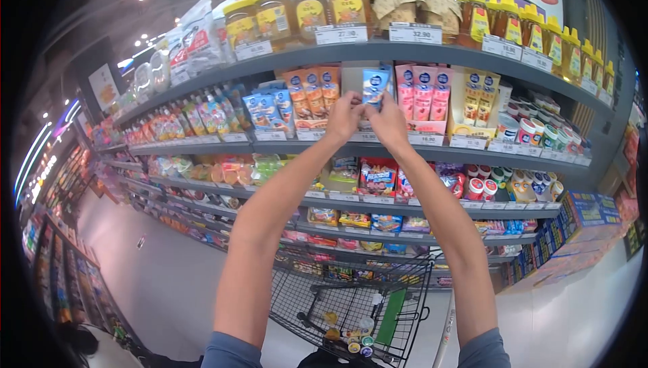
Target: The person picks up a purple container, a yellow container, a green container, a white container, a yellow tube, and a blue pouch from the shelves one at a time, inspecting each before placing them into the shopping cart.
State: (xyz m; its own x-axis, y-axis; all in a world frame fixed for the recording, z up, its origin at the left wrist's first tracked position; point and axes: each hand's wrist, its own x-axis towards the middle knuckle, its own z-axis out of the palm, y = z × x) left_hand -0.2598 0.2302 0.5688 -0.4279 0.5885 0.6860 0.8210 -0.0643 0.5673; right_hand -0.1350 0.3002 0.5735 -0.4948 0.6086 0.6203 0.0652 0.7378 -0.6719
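Note:
Both my hands are raised to the middle shelf, close together around a blue and white squeeze tube point(373, 87) that stands upright. My right hand point(389, 122) grips the lower right part of the tube, fingers curled. On its left side, the bent fingers of my left hand point(344, 117) are closed at the tube's lower edge. Orange tubes point(312, 88) stand in a display box left of my hands. Pink tubes point(423, 90) fill a box just to the right. The lower end of the blue tube is hidden by my fingers.
Honey jars point(311, 10) and yellow-capped bottles point(509, 20) line the top shelf point(290, 58). Below my arms is a black wire shopping cart point(297, 294) with several small tubs inside. Stacked boxes point(574, 226) stand right; an aisle floor point(155, 267) runs left.

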